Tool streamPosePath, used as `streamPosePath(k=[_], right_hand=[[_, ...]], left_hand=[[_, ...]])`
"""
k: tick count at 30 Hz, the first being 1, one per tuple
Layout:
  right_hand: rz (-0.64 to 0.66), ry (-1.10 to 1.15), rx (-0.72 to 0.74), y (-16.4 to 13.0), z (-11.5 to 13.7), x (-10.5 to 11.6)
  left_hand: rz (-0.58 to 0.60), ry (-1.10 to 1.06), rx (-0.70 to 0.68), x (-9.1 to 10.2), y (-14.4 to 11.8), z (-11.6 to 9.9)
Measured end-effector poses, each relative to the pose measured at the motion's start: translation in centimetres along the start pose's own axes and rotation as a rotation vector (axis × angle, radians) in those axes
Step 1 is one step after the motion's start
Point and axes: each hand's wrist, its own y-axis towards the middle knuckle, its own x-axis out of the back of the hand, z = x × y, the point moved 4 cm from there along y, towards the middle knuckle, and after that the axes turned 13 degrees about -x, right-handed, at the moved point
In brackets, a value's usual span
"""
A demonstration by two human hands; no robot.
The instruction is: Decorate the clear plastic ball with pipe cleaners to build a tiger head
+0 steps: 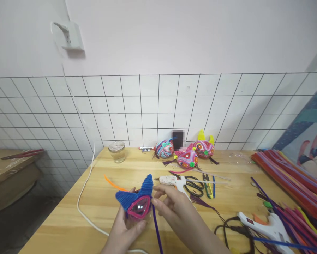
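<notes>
Left hand (125, 229): closed from below around a clear ball (139, 210), which carries two blue fuzzy ears (137, 194) and a pink fuzzy band.
Right hand (171, 204): fingers (158, 197) pinched on a purple pipe cleaner (156, 229) at the ball's 3 o'clock edge; the cleaner's tail hangs down toward 6 o'clock.
Ball position: held just above the worktop (68, 218), near its front edge, centre of view.
Step in hand, as judged: laying the purple strand against the ball, beside the pink band.
Next move calls for: firm pinch, strand kept tight to the curve, ball kept steady.
Nearby: small glue gun (174, 181) at 12 o'clock; scissors (194, 185) just beside it; three finished figures (186, 153) farther back; glass jar (117, 151) at 11 o'clock; pipe cleaner stock (293, 176) at 2 o'clock; second glue gun (267, 225) at 3 o'clock.
</notes>
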Motion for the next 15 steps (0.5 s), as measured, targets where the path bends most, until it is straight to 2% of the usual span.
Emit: streamPosePath(k=[3, 8, 15], right_hand=[[-0.005, -0.031, -0.050, 0.2, -0.7, -0.2], [0.092, -0.076, -0.145, 0.3, -1.6, -0.9], [0.195, -0.052, -0.098, 0.1, -1.3, -1.6]], left_hand=[[0.013, -0.026, 0.024, -0.1, -0.1, 0.0], [0.009, -0.040, 0.056, -0.3, 0.0, -0.3], [0.045, 0.010, 0.091, -0.8, 0.0, -1.3]])
